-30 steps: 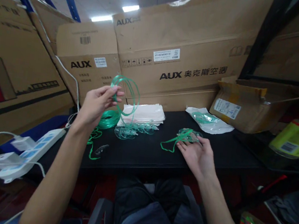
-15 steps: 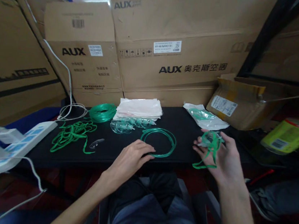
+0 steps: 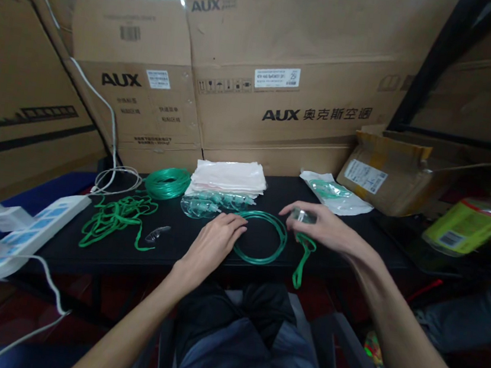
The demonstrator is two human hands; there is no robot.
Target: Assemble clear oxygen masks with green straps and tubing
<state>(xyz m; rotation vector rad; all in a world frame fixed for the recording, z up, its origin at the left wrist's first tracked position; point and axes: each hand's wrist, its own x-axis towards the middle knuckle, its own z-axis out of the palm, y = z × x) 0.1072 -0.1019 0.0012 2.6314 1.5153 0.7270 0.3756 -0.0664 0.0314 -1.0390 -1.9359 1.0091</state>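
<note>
My left hand (image 3: 214,241) rests palm down on the black table (image 3: 201,256), fingertips on the left side of a coiled ring of green tubing (image 3: 265,243). Its fingers lie loosely together. My right hand (image 3: 327,230) hovers just right of the ring and grips a clear mask (image 3: 302,216) whose green strap (image 3: 303,260) dangles over the table's front edge. More clear masks (image 3: 207,205) lie behind the ring.
A tangle of green straps (image 3: 111,218), a tight green tubing coil (image 3: 166,182), a stack of white bags (image 3: 228,177) and one bagged mask (image 3: 336,194) lie on the table. A white power strip (image 3: 19,237) sits left. Cardboard boxes (image 3: 285,81) wall the back.
My left hand brought the tubing ring down from the air onto the table. My right hand lifted the mask with its strap and moved it left toward the ring.
</note>
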